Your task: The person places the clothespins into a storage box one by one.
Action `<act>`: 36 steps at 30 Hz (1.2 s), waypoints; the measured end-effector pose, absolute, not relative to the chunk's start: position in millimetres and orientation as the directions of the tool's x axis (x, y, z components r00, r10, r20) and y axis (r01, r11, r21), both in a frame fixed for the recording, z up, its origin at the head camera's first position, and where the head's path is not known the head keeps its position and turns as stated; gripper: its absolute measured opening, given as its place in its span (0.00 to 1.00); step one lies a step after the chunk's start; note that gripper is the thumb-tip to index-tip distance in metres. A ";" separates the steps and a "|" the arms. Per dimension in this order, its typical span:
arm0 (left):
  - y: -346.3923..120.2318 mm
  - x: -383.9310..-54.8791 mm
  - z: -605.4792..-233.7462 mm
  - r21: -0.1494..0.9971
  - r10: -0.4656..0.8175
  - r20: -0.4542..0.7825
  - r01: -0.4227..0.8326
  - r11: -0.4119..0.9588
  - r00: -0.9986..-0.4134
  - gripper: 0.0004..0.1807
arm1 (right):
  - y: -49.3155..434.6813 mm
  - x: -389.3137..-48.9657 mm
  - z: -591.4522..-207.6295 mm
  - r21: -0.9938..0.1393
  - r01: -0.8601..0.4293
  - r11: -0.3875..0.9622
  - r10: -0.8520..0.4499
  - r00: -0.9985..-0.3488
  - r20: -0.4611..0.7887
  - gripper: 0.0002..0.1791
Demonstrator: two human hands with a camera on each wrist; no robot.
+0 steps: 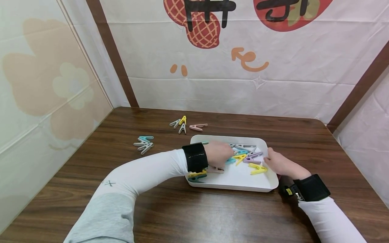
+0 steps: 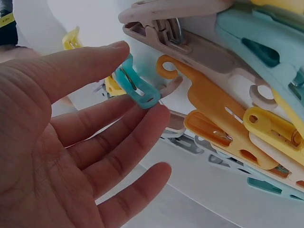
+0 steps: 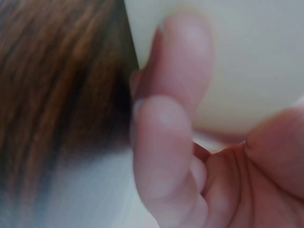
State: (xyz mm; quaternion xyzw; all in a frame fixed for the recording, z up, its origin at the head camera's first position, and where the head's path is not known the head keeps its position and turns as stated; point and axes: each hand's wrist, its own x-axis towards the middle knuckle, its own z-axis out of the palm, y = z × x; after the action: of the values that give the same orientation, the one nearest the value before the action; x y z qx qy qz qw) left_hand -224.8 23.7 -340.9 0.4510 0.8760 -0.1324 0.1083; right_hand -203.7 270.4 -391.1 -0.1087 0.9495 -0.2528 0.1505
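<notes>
Left wrist view: left hand (image 1: 218, 153) looks to be pinching a teal clip (image 2: 138, 91) between thumb and fingertips; contact at the far fingertips is hard to read. Clip is inside the white tray (image 1: 238, 178), roughly mid-tray, with the tray on the brown surface (image 1: 170, 209), well in from its far right corner. Right hand (image 1: 281, 164) has its fingers curled over the tray's right edge; that grip should be just firm enough to stop sliding, no tipping. For a clean lift I'd take the clip by its body, go straight up, and clear the beige clip (image 2: 204, 52) and orange clip (image 2: 213, 102) nearby; the orange one's hooked end could snag. Avoid squeezing both handles, it'd likely spring open. Hard to see: head view hides the left fingertips behind the hand, and the black wristband (image 1: 195, 157) covers part of the tray's left edge. Right wrist view is blurred, can't judge finger pressure. Surface's near edge is out of frame.
</notes>
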 end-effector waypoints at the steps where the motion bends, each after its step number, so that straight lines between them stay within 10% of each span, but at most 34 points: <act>1: 24.4 -225.1 -341.5 -0.140 0.762 -0.305 0.819 0.557 -0.571 0.14 | 270.5 -203.5 -390.9 -0.513 -0.129 0.849 -0.281 -0.931 -0.232 0.25; 19: 26.9 -227.8 -351.6 -0.243 0.770 -0.240 0.805 0.541 -0.591 0.11 | 271.8 -203.7 -393.6 -0.517 -0.114 0.849 -0.270 -0.933 -0.238 0.25; 29: -6.2 -222.3 -335.9 0.004 0.794 -0.138 0.802 0.598 -0.591 0.12 | 270.9 -203.3 -391.1 -0.528 -0.097 0.844 -0.266 -0.930 -0.254 0.26; 36: -67.7 -224.0 -332.8 0.122 0.718 0.058 0.719 0.685 -0.694 0.15 | 270.9 -203.1 -391.0 -0.534 -0.094 0.840 -0.267 -0.929 -0.256 0.25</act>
State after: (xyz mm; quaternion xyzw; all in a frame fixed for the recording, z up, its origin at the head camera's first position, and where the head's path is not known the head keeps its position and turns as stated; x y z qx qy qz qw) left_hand -224.0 -67.7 -332.8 0.3913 0.9178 0.0675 -0.0028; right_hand -203.1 270.9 -391.0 -0.0955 0.9454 -0.2661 0.1624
